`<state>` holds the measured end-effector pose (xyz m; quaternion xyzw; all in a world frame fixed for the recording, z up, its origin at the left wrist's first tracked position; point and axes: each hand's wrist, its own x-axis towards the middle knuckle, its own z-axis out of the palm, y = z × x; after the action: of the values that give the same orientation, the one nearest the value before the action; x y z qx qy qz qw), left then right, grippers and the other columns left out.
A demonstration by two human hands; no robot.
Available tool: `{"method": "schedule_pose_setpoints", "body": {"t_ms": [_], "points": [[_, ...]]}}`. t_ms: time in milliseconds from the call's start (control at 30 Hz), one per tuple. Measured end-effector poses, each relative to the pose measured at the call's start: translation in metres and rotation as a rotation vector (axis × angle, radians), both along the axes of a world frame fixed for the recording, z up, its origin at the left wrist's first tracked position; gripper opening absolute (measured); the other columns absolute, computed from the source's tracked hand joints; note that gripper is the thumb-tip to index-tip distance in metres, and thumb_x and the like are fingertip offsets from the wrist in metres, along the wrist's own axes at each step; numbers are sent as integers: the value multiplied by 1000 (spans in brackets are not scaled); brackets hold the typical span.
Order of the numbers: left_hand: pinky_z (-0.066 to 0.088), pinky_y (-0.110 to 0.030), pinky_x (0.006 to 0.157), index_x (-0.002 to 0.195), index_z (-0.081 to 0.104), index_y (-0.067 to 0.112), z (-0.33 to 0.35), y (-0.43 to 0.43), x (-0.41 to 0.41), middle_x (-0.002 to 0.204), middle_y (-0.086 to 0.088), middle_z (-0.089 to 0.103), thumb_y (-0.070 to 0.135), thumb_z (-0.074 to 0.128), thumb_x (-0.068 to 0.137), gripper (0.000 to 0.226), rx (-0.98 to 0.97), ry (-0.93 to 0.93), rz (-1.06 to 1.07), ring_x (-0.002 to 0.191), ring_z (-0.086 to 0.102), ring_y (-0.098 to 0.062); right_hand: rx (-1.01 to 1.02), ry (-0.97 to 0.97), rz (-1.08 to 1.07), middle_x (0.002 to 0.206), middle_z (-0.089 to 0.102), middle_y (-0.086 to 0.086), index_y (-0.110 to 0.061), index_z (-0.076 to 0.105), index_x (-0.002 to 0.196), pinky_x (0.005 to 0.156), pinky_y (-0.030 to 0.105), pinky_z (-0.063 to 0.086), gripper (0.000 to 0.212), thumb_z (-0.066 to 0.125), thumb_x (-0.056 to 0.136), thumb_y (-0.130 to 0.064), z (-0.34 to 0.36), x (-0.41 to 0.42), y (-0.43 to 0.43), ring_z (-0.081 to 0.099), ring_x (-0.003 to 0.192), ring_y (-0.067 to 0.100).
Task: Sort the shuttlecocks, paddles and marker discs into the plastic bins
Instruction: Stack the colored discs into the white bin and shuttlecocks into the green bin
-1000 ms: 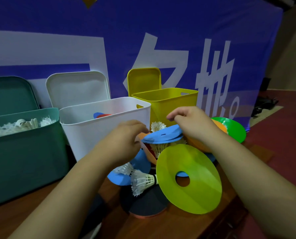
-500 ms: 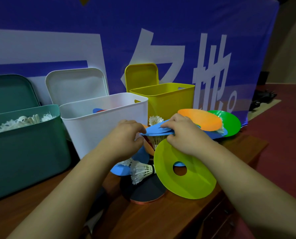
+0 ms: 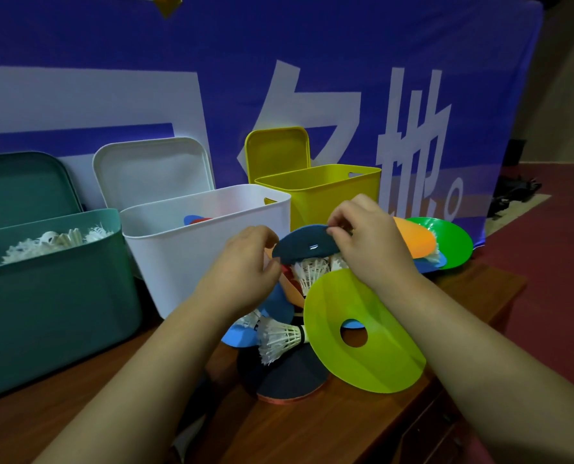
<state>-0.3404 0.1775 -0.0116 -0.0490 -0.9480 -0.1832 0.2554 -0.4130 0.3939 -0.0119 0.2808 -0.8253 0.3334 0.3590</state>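
Both hands hold one blue marker disc (image 3: 304, 247), tilted up above the pile. My left hand (image 3: 245, 266) pinches its left edge and my right hand (image 3: 367, 236) pinches its top right edge. Under it lie shuttlecocks (image 3: 310, 271) and a lime disc (image 3: 362, 333) leaning on the pile. Another shuttlecock (image 3: 280, 338) lies on a dark paddle (image 3: 289, 376). Orange (image 3: 416, 241) and green (image 3: 453, 242) discs lie to the right. The white bin (image 3: 208, 242) holds discs, the teal bin (image 3: 51, 289) holds shuttlecocks, and the yellow bin (image 3: 322, 192) stands behind.
The three bins stand along the back of a wooden table (image 3: 312, 430), each with its lid (image 3: 151, 169) leaning against a blue banner (image 3: 346, 78). The table's right edge drops to a red floor (image 3: 553, 279).
The blue disc has been lifted and tilted up, its underside now facing me. My right hand moved from the disc's front edge up to its top right edge. The left hand stays on the left edge.
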Motion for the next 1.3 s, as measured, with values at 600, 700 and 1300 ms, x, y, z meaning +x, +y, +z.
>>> {"method": "schedule_pose_setpoints", "body": {"t_ms": [600, 700, 1300], "points": [[38, -45, 117, 125, 72, 42, -23, -5, -22, 153, 17, 53, 61, 29, 100, 53, -216, -17, -194, 145, 44, -15, -566, -89, -69, 98, 63, -2, -29, 46, 106, 66, 51, 60, 10, 55, 106, -34, 4, 10, 30, 71, 82, 28], [43, -43, 112, 129, 70, 43, -25, 1, -20, 148, 18, 58, 57, 36, 103, 45, -211, 11, -242, 136, 52, -9, -570, -184, -46, 100, 66, 2, -26, 46, 106, 56, 38, 61, 9, 55, 108, -29, -1, 11, 30, 74, 82, 27], [47, -52, 104, 145, 61, 31, -26, 13, -18, 150, 14, 56, 41, 41, 105, 46, -97, 217, -143, 127, 57, -23, -865, -400, 198, 123, 68, 9, -15, 43, 115, 72, 43, 67, 10, 52, 110, -13, -15, 29, 26, 81, 90, 27]]}}
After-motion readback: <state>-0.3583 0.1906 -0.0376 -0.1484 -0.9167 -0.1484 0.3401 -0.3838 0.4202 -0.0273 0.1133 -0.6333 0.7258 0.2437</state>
